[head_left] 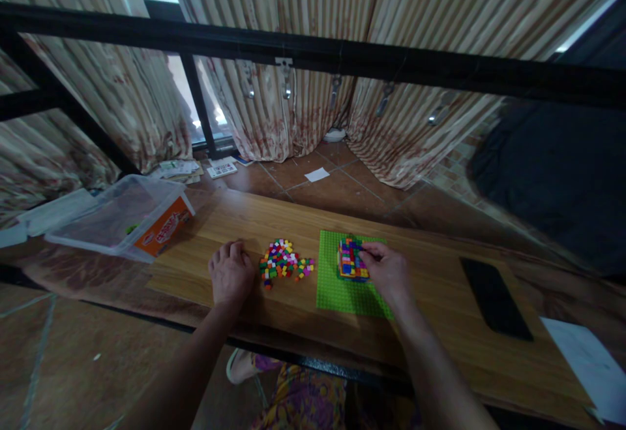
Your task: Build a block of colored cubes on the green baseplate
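My right hand (388, 270) reaches over a small block structure (349, 260) of many-coloured toy bricks, thumb and forefinger pinched at its upper right side. A small dark toy brick appears to be at those fingertips, mostly hidden by them. The structure stands on a green studded baseplate (332, 296). Palm down on the wooden table, my left hand (231, 273) rests with its fingers loosely bent and nothing visible in it. Just right of it lies a loose pile of small coloured bricks (282, 260), between that hand and the baseplate.
A clear plastic box (117, 215) with an orange label stands at the table's left end. On the right lie a black phone-like slab (495, 298) and a white paper sheet (587, 358). A dark metal bar (313, 48) crosses beyond the wooden table (288, 303).
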Tool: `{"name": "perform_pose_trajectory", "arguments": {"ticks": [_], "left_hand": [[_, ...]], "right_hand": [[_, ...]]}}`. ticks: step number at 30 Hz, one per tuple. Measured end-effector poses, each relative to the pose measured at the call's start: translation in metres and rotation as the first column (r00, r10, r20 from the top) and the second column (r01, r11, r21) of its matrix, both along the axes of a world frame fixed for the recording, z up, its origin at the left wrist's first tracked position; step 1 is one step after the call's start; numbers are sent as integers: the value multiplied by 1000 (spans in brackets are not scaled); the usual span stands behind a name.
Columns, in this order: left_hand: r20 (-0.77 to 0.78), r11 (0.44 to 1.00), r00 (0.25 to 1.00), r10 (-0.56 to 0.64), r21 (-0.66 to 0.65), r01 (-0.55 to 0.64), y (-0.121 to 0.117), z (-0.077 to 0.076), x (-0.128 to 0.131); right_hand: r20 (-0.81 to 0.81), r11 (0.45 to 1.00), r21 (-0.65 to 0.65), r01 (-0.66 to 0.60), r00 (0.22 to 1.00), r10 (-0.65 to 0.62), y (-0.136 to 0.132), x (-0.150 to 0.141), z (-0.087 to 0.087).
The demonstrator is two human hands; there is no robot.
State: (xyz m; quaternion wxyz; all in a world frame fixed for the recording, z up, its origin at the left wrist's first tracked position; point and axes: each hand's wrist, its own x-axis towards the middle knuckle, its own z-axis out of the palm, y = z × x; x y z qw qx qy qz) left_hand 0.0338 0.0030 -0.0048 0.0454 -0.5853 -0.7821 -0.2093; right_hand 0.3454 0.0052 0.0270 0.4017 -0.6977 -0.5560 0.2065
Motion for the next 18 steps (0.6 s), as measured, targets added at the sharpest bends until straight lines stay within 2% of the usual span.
{"name": "perform_pose_trajectory", "arguments": {"ticks": [11, 18], "left_hand": [[-5, 1000, 1000, -1, 3, 1, 0, -1, -1], [-4, 1000, 1000, -1, 4, 1, 0, -2, -1]], "right_hand": [[-246, 995, -93, -19, 969, -5, 9, 11, -3], [-226, 995, -100, -10, 974, -13, 10, 10, -1]]}}
